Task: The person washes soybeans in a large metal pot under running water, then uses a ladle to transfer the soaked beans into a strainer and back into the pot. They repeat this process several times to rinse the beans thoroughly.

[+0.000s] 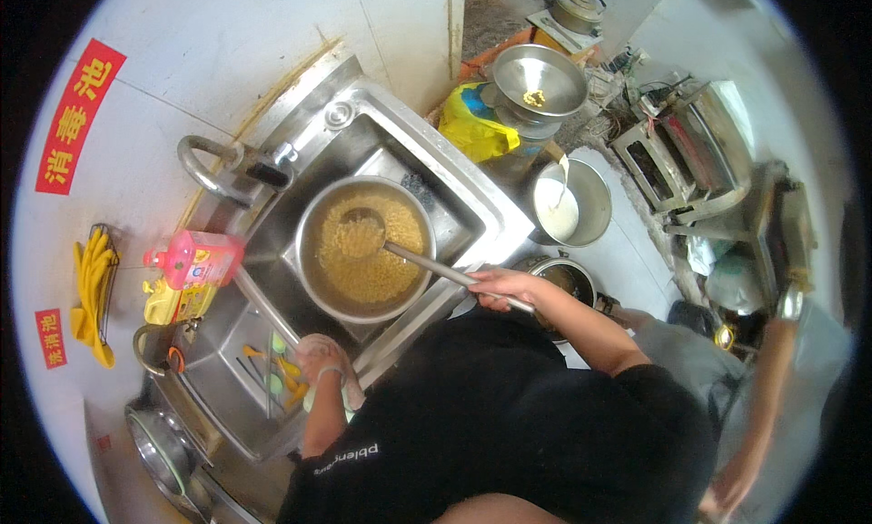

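A large steel bowl (308,279) stands in the right-hand basin of a steel double sink (470,214). It holds soaked yellow beans or grains (402,234) in cloudy liquid. My right hand (503,289) grips the long handle of a metal ladle (436,266), whose round head lies among the grains. My left hand (321,360) rests on a pale pinkish cloth (351,386) at the near end of the divider between the basins; its fingers are partly hidden. Green and orange utensils (289,369) lie in the left basin.
A faucet (211,173) and a pink detergent bottle (204,260) are beside the sink. Right of it stand a bucket of white liquid (594,204), a metal pot (587,282) and a steel funnel-shaped hopper (565,71). A co-worker's arm (766,401) shows at far right, near machinery (708,139).
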The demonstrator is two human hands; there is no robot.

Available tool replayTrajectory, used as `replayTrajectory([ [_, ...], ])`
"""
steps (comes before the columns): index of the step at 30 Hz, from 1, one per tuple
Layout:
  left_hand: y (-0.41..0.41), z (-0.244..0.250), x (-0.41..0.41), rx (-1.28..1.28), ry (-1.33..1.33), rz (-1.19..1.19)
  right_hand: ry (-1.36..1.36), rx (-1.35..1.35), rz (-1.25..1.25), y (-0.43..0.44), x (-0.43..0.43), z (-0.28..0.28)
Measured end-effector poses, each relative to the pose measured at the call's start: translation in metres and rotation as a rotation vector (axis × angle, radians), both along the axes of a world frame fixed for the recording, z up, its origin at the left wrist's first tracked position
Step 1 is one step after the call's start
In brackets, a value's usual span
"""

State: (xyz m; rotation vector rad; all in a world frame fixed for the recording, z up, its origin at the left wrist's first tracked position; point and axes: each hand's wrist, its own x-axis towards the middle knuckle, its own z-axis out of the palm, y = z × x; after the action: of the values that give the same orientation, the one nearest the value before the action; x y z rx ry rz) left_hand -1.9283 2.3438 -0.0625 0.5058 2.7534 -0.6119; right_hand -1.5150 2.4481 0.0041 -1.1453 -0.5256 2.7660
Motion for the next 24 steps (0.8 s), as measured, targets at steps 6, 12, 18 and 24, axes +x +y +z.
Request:
replayTrajectory([
  [6, -0.003, 0.004, -0.005, 0.120, -0.107, -0.057, 0.017, 0.034, -0.274, -0.018, 0.037, 0.065],
  [12, -0.006, -0.023, -0.036, -0.143, -0.288, -0.490, -0.086, 0.121, -0.630, -0.006, 0.064, 0.085],
  [18, 0.000, -0.006, -0.064, -0.318, -0.481, -0.659, -0.197, 0.299, -0.862, 0.043, 0.101, 0.087],
  [24, 0.091, 0.118, 0.030, -0.162, -0.248, -0.594, -0.730, 0.500, -0.939, 0.099, 0.130, 0.058],
])
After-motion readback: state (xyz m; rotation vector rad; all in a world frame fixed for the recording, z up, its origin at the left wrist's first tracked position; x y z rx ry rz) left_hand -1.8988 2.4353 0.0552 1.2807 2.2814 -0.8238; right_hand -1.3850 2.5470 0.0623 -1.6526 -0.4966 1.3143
